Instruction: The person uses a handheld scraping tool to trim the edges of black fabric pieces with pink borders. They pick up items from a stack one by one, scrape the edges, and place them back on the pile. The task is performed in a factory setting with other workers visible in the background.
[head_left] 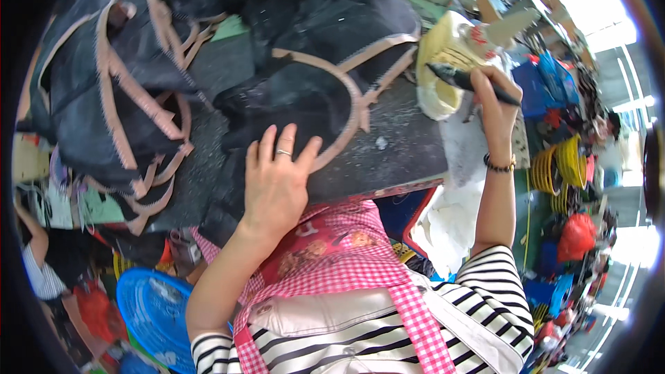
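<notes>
My left hand [277,183], a ring on one finger, lies flat with fingers spread on a dark fabric piece [298,100] edged with a tan strip [351,90]. Closed around the handle of a dark brush [454,77] is my right hand [497,102]. The brush's tip points left, over a cut-open, yellowish plastic container [426,62] at the right end of the dark work table [409,142]. I cannot tell whether the tip touches the container.
More dark pieces with tan zigzag-edged strips [121,107] are heaped at the left. Other dark pieces [332,3] lie at the back. A translucent bottle [512,26] stands beside the container. A blue basket [152,315] sits low left; yellow baskets [569,161] stand far right.
</notes>
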A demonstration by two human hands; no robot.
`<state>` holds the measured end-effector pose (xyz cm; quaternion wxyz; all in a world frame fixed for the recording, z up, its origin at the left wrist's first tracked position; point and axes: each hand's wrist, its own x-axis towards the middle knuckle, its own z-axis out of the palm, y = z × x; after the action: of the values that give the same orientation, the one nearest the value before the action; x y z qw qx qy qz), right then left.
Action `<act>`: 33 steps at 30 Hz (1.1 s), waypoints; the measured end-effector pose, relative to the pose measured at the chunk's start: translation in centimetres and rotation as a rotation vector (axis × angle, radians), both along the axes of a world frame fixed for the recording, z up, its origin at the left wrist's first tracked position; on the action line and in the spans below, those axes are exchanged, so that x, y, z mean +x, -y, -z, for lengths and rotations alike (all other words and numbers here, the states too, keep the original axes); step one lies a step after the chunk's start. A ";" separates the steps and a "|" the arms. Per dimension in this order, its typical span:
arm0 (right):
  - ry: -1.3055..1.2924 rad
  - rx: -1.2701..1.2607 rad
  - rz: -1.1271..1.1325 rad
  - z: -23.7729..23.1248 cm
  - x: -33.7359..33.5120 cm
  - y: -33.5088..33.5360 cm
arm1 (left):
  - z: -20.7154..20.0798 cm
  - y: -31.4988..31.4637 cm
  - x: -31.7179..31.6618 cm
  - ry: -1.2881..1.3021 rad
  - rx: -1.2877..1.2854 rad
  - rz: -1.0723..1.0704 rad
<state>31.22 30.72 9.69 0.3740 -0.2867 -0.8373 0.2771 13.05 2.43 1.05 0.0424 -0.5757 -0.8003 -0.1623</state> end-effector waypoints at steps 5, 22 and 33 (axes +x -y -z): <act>0.216 0.192 0.115 4.7 1.4 -3.1 | 2.7 -3.3 -1.4 0.009 0.018 -0.002; 0.056 0.001 -0.592 6.5 -10.9 2.0 | 2.9 3.0 -1.0 0.015 0.096 0.042; 0.205 0.180 -1.041 6.0 -13.2 7.3 | 3.4 6.2 -1.0 0.121 0.166 -0.030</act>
<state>18.05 23.43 3.71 0.1266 0.1739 -0.9214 0.3237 12.09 -3.75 -2.30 0.0440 -0.5475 -0.7936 -0.2617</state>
